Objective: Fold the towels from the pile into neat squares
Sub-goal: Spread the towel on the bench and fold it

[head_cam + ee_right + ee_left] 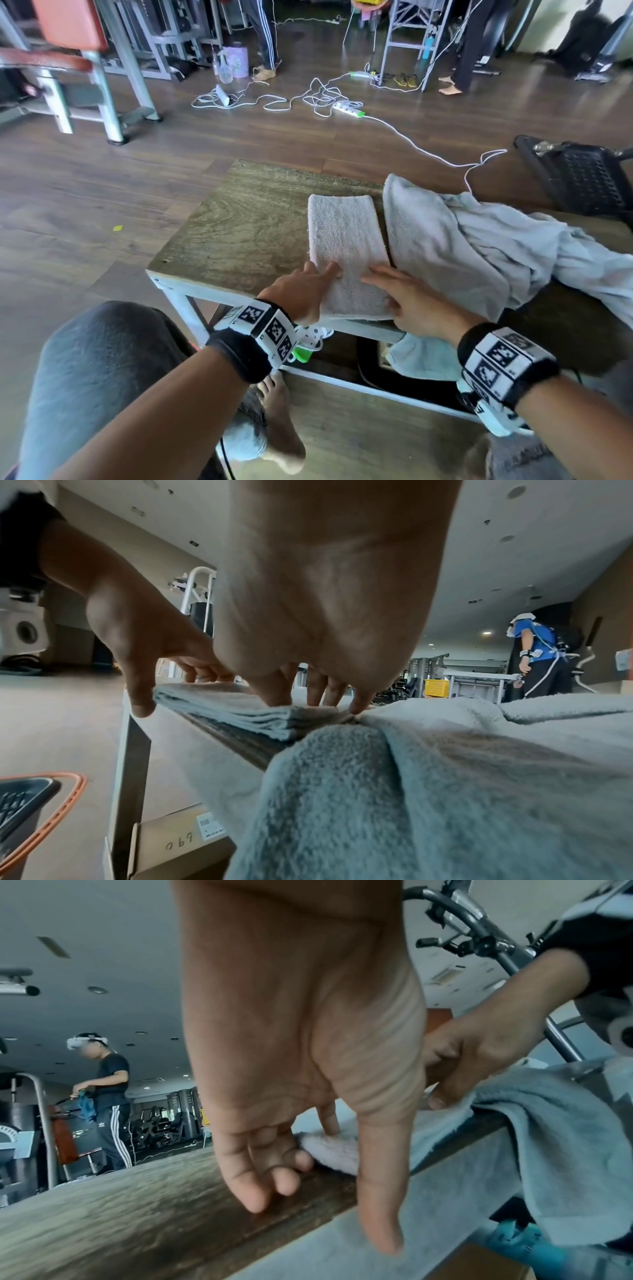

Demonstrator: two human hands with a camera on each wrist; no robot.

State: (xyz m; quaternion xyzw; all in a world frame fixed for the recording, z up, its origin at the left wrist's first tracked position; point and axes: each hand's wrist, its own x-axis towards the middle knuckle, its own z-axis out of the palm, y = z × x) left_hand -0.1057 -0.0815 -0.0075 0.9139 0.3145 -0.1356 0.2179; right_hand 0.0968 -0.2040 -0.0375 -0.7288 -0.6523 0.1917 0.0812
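A pale towel (346,246) folded into a long strip lies on the wooden table (239,222), its near end at the front edge. My left hand (322,277) rests on that end from the left, index finger straight on the cloth; in the left wrist view the thumb (377,1204) hangs over the table's edge. My right hand (383,284) presses its straight fingertips (358,707) onto the same end from the right. The layered towel (240,712) shows under both hands. A loose grey towel pile (479,246) lies just right and drapes over the front edge.
White cables and a power strip (347,109) lie on the floor beyond the table. A black basket (582,174) stands at the right. A cardboard box (178,837) sits under the table. People stand at the back among metal frames. My knee (102,359) is left of the table.
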